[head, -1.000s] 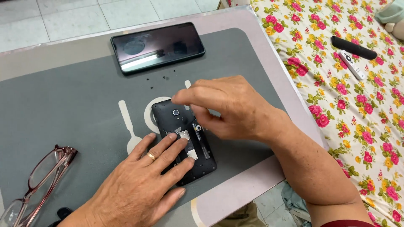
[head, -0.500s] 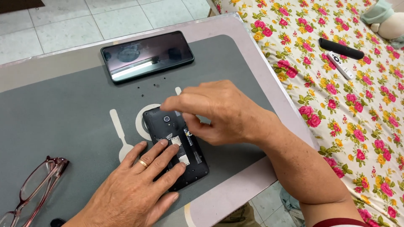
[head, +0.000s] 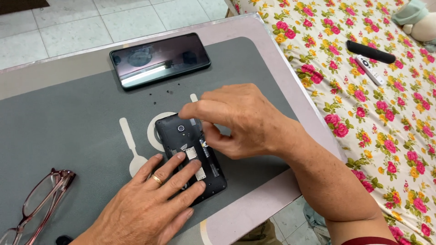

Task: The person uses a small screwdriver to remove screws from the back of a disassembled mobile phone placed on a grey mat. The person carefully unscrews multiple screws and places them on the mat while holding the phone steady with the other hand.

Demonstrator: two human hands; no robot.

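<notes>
Left hand (head: 145, 208) flat, fingers pinning the opened black phone (head: 190, 156) to the grey mat (head: 68, 127) on the table. Right hand (head: 236, 120) pinches at its upper right edge; whether it grips anything, can't tell. Keep pressure even, work gently. Loose screws (head: 159, 93) sit near second phone (head: 160, 59).

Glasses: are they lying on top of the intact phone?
No, the glasses lie at the mat's lower-left edge, far from the intact phone at the top.
</notes>
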